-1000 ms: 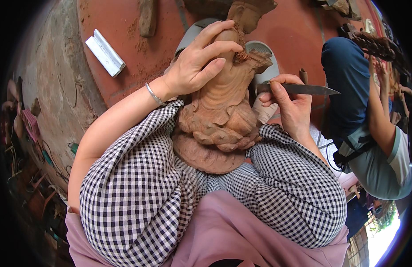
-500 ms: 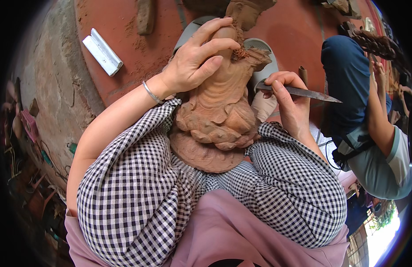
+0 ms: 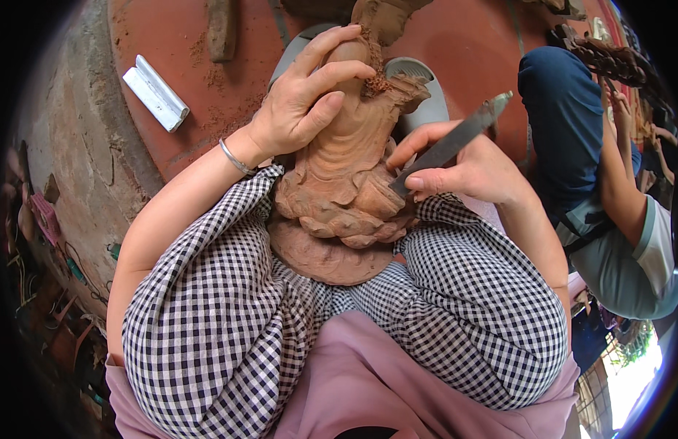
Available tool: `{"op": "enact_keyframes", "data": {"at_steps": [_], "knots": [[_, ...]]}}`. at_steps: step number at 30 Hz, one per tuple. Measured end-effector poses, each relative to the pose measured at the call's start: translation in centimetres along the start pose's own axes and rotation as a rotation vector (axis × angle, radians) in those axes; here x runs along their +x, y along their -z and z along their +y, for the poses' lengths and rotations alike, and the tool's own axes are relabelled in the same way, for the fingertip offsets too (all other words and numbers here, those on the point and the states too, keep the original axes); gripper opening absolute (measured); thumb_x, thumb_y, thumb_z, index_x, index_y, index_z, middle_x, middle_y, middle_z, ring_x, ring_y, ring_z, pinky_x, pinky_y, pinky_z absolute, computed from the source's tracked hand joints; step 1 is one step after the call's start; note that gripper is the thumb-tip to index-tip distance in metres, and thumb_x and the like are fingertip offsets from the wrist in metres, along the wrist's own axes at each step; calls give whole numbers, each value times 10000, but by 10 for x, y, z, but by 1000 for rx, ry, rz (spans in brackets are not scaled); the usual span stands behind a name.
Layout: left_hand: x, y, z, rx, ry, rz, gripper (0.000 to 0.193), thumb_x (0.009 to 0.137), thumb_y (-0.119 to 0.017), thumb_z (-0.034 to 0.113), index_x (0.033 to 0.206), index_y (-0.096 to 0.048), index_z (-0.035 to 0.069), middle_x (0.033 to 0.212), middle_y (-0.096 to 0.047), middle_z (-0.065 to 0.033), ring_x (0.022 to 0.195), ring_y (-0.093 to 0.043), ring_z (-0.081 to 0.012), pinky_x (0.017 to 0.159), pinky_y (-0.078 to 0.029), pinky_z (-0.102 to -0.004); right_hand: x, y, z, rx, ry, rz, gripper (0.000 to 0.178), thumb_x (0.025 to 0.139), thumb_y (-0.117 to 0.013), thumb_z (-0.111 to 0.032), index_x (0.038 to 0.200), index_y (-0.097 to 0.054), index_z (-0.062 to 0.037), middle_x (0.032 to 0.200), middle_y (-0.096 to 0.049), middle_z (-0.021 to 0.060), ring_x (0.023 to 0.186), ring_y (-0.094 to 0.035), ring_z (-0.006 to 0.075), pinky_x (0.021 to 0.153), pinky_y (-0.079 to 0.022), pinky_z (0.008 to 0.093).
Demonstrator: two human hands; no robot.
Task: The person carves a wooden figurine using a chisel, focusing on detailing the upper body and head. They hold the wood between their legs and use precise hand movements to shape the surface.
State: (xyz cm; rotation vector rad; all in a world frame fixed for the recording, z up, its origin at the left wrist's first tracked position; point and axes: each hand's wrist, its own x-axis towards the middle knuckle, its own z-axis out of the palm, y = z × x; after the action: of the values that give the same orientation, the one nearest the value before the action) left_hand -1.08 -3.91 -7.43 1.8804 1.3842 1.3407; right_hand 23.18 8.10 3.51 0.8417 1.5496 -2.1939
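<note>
A reddish-brown carved wooden statue [image 3: 339, 157] lies between my knees, its round base toward me and petal-like carving above that base. My left hand [image 3: 298, 106] grips its far, rounded part, thumb and fingers curved over the surface. Between the thumb and fingers of my right hand [image 3: 470, 164] is a flat grey metal file [image 3: 456, 139]. The file slants from upper right to lower left. Its lower end meets the right side of the petal carving, or lies just over it; I cannot tell which. Reddish crumbs [image 3: 374, 69] cling near the statue's far end.
On the red tiled floor [image 3: 185, 44] at left lies a white angled block [image 3: 156, 94]. A wooden piece [image 3: 222, 29] is farther off. Another carved piece [image 3: 390, 18] is beyond the statue. At right a person in blue trousers [image 3: 562, 124] sits close by.
My right hand has turned the file and brought it leftward and nearer, to the petal carving. The left hand keeps its hold. The whole view has shifted slightly.
</note>
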Motion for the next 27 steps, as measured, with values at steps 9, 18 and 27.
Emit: {"op": "enact_keyframes", "data": {"at_steps": [9, 18, 27], "knots": [[-1, 0, -1, 36, 2, -30, 450, 1025, -410, 396, 1267, -616, 78, 1514, -380, -219, 1328, -463, -389, 1092, -383, -440, 3, -2, -21, -570, 361, -165, 156, 771, -795, -101, 848, -687, -20, 1047, -686, 138, 887, -670, 245, 750, -529, 363], [2, -2, 0, 9, 11, -5, 413, 1013, -443, 385, 1253, -623, 102, 1510, -392, -206, 1348, -439, -396, 1104, -378, -448, 22, 4, -42, -554, 90, -163, 248, 808, -813, -186, 908, -716, 18, 831, -697, 105, 829, -675, 205, 759, -531, 329], [2, -3, -1, -2, 3, 5, 370, 1004, -469, 356, 1245, -629, 124, 1503, -405, -195, 1350, -434, -399, 1105, -384, -454, 35, 11, -30, -559, 83, -115, 340, 799, -806, -294, 919, -709, 9, 730, -675, 109, 709, -661, 197, 639, -508, 346]]}}
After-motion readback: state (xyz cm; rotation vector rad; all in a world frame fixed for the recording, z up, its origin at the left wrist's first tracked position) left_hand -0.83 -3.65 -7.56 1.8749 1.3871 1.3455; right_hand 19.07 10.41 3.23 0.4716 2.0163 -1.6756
